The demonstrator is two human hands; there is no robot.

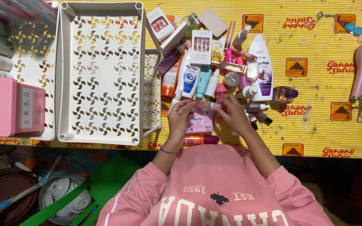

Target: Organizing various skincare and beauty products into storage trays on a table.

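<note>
- At the near edge of the yellow mat (315,96), just above the pink box (198,124): small clear bottle (207,106) held up between both hands
- Left hand (180,120) at 9 o'clock of the bottle, fingertips pressed together on its body
- Right hand (234,114) at 3 o'clock, fingers pinching the other end, seemingly the cap, though too small to tell surely
- Long axis lying across, 9 to 3 o'clock, cap end likely pointing to 3
- Step in hand, by the look of it: examining the bottle or working its cap, lifted clear of the heap
- Next move calls for a steady left-hand hold while the right turns or lets go
- Heap of tubes and bottles (214,71) at 12 o'clock of the hands, white perforated tray (101,71) at 10, well apart
</note>
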